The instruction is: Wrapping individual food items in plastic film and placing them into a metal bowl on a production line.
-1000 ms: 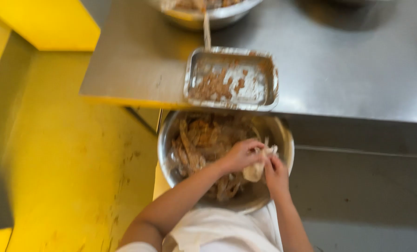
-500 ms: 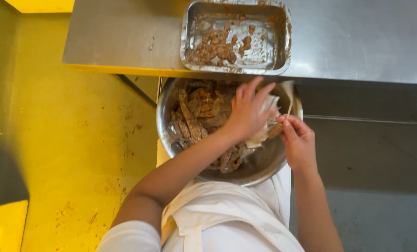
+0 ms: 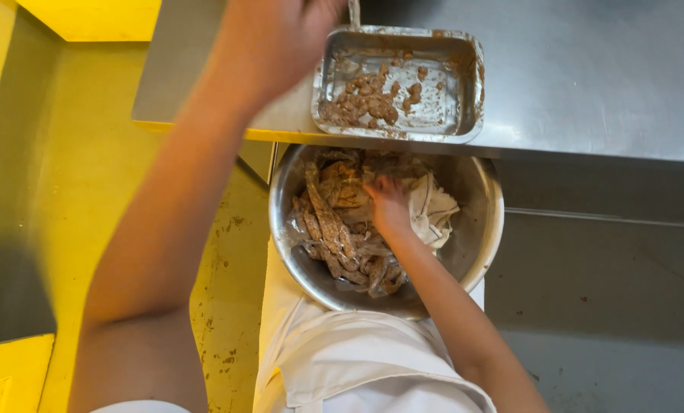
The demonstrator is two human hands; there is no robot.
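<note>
One round steel bowl (image 3: 479,245) of brown strips (image 3: 330,222) sits below one steel tray (image 3: 468,84). The right hand (image 3: 386,205) digs fingers-down among the strips beside one pale cloth (image 3: 433,214); its grip cannot be told. The left hand (image 3: 277,38) is raised near the tray, its fingers hidden.

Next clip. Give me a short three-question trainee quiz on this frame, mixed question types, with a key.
1. True or false: the right hand is down inside the round metal bowl, among the brown strips.
2. Multiple choice: where does the rectangular metal tray with brown lumps sit? A) on the yellow floor B) on the steel table, near its edge C) inside the bowl
3. Short answer: which hand is raised up over the table beside the tray?

Key
1. True.
2. B.
3. The left hand; its fingers run out of the top of the picture, so whether it grips anything cannot be told.
</note>
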